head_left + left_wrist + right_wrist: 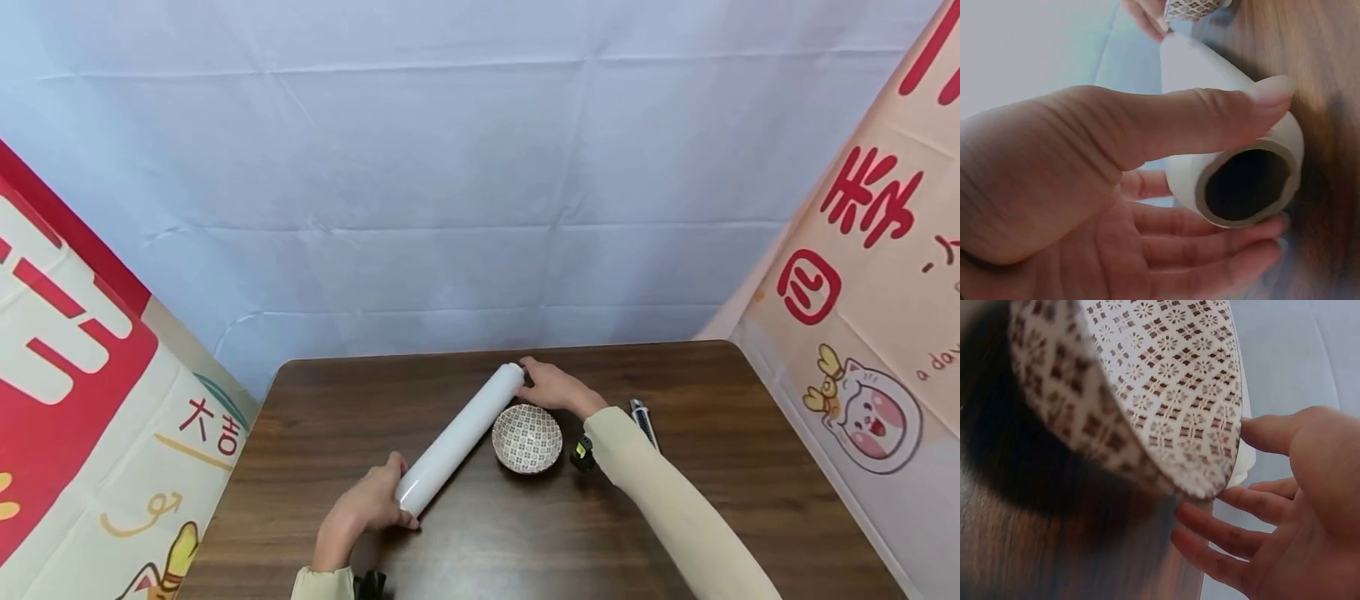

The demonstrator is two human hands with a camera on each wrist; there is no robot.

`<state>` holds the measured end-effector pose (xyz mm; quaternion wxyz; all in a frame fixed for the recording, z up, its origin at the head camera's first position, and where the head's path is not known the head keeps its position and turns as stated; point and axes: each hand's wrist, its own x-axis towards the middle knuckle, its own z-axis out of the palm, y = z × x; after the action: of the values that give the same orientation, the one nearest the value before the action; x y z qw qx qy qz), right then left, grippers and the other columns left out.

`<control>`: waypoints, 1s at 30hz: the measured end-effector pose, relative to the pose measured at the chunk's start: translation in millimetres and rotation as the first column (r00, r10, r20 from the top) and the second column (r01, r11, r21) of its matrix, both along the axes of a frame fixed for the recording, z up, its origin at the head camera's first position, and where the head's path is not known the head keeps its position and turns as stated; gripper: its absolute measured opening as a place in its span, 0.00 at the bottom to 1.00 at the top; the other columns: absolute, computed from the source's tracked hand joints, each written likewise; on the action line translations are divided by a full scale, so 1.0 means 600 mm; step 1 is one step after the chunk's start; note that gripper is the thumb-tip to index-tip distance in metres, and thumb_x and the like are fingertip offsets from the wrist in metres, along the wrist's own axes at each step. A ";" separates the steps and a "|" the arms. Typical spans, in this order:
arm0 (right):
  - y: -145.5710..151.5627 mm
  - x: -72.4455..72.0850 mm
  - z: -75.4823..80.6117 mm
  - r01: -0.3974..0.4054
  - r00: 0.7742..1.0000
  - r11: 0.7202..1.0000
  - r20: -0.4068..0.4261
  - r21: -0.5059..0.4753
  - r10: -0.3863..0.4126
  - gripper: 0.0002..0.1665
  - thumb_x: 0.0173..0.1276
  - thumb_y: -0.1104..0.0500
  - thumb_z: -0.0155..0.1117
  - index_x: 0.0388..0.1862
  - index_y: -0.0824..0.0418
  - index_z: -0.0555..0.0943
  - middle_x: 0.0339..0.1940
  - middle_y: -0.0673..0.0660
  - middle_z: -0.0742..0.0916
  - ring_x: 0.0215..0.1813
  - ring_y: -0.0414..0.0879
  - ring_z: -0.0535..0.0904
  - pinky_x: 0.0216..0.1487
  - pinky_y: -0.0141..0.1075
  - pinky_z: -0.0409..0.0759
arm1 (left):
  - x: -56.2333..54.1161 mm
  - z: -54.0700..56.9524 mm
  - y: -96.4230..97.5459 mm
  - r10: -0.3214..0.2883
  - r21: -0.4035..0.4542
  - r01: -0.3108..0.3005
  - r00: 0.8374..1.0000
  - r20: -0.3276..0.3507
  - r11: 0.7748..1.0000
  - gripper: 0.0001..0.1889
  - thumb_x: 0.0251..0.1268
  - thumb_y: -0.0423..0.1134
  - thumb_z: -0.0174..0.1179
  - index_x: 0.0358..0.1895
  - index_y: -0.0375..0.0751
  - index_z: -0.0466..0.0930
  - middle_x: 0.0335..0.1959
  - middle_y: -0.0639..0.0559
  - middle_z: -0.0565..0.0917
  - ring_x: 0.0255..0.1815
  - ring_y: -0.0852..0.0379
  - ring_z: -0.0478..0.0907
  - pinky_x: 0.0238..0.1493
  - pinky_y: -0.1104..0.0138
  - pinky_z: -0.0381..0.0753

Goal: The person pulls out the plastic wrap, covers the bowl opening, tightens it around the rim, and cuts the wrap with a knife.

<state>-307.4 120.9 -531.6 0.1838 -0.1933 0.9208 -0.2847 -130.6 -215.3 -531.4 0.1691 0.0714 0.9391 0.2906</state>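
A glossy white roll (459, 440), perhaps of plastic wrap, lies slanted across the brown table. My left hand (369, 502) grips its near end, thumb over the top and fingers along the other side. In the left wrist view the hollow core of the roll (1200, 72) faces the camera. My right hand (553, 387) holds the far end between thumb and fingers. A patterned bowl (527, 439) stands upright between the roll and my right forearm. From the right wrist camera, the bowl (1166, 381) hides most of the roll's far end.
A slim utility knife (643, 421) lies on the table (720, 433), partly hidden by my right sleeve. Behind the table's back edge hangs a pale cloth (450, 183). Printed banners hang at the left (97, 400) and right (862, 333).
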 end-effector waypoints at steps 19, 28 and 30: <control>0.103 0.021 0.004 0.254 0.967 0.966 0.014 -0.047 -0.254 0.34 0.82 0.49 0.58 0.74 0.72 0.70 0.69 0.73 0.81 0.65 0.64 0.82 0.61 0.55 0.83 | -0.091 -0.062 -0.008 0.004 0.156 0.018 0.991 -0.136 0.988 0.38 0.70 0.39 0.71 0.78 0.41 0.63 0.52 0.42 0.85 0.40 0.58 0.79 0.39 0.63 0.78; 0.137 0.033 0.003 0.337 0.941 0.937 -0.011 -0.090 -0.340 0.32 0.83 0.48 0.56 0.72 0.72 0.72 0.67 0.73 0.80 0.64 0.64 0.80 0.60 0.56 0.81 | -0.139 -0.063 0.004 0.011 0.220 0.026 0.986 -0.164 0.975 0.41 0.73 0.35 0.67 0.83 0.39 0.55 0.63 0.33 0.82 0.55 0.45 0.84 0.52 0.53 0.83; 0.141 0.035 0.001 0.351 0.935 0.930 -0.016 -0.107 -0.355 0.32 0.83 0.48 0.56 0.72 0.70 0.72 0.67 0.72 0.80 0.64 0.63 0.80 0.60 0.56 0.81 | -0.150 -0.061 0.007 0.020 0.238 0.020 0.986 -0.165 0.971 0.40 0.73 0.34 0.66 0.83 0.38 0.55 0.69 0.30 0.78 0.64 0.40 0.81 0.59 0.49 0.83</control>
<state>-286.2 205.5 -531.0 0.1032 -0.0387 0.9279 -0.3563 -220.3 -210.8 -568.2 0.0802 0.1151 0.9081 0.3946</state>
